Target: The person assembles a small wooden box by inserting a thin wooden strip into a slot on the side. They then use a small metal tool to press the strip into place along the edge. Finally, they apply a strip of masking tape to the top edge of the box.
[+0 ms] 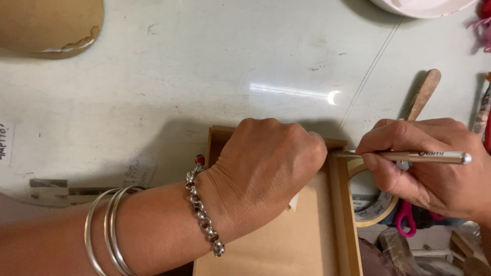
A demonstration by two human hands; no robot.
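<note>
— Inspector: State the pose of your hands.

— Worker: My left hand [266,171] lies knuckles up, fingers curled, pressing down on the wooden tray [327,240]; what lies under the palm I cannot tell. My right hand [429,171] comes in from the right, fingers pinched around the pen [409,156].

— Inspector: Orientation of the pen?

— Worker: Long axis nearly level, tip pointing left, meeting the tray's right rim beside my left knuckles. The barrel extends right past my grip, cap end free. A tape roll [376,212] sits below.
</note>
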